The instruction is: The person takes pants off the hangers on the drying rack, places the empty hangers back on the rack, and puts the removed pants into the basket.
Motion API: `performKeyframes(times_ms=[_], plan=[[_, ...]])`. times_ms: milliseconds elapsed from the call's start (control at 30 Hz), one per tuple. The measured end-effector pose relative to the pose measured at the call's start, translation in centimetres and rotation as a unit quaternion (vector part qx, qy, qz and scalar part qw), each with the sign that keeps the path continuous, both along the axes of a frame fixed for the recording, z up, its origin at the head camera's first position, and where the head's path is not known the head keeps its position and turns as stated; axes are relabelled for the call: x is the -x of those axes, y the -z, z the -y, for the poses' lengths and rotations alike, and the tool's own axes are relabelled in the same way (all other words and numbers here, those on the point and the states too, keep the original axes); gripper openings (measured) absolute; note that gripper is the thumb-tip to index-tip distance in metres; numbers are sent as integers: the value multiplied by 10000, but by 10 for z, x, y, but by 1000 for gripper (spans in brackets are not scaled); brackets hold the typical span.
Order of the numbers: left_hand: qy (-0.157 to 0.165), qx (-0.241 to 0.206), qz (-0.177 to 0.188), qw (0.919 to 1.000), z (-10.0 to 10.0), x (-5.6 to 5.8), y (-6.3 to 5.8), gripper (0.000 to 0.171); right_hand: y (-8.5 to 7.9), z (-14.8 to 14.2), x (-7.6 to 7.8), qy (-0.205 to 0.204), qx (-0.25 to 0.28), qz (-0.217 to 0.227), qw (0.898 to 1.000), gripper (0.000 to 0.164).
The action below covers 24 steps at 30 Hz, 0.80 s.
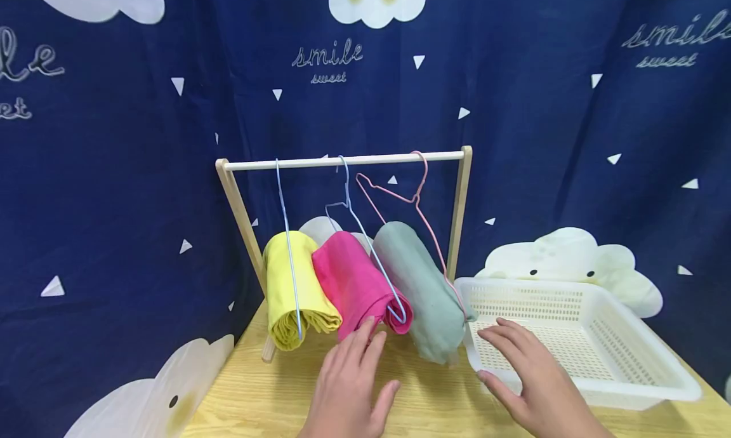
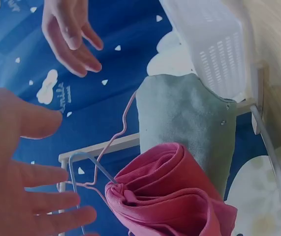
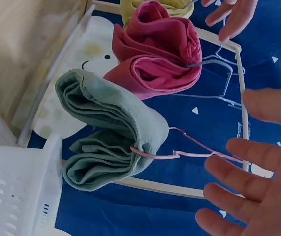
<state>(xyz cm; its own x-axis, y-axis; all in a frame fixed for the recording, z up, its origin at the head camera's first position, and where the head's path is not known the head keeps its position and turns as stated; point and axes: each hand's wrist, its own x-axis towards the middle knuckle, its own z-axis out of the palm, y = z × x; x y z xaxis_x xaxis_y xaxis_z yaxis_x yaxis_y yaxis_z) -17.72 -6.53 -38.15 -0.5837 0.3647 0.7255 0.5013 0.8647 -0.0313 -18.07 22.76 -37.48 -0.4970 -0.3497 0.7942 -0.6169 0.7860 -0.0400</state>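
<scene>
Loosely spread, the left grip [image 1: 348, 382] and right grip [image 1: 531, 378] hold nothing; best steady the magenta cloth [image 1: 355, 274] lightly, lest it slip off its blue hanger [image 1: 348, 200].

Bright, even light here over the table [image 1: 257, 403], soft shadows beneath the rolled cloths [image 1: 356, 279], wrist views dimmer, hazier

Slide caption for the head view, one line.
Yellow cloth, pink cloth and grey-green cloth hang on a rack beside a white basket, left hand and right hand empty in front.
</scene>
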Motion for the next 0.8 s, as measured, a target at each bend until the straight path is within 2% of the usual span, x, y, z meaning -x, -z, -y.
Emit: performKeyframes(times_ms=[100,233,367,633,800], plan=[[322,-422,-262,9982,3,1,1,62,-3,0,1,-44,298,4,9995,48],[365,-700,-358,9962,9,1,3,58,-5,1,3,-105,596,98,9981,47],[252,-801,-327,9959,14,1,5,56,-5,3,8,-81,773,157,9968,46],[343,-898,-341,9948,19,2,8,53,-4,1,18,-202,952,-34,9952,48],[614,-899,-378,9933,31,-3,-2,50,-10,2,22,-46,908,47,9958,46]])
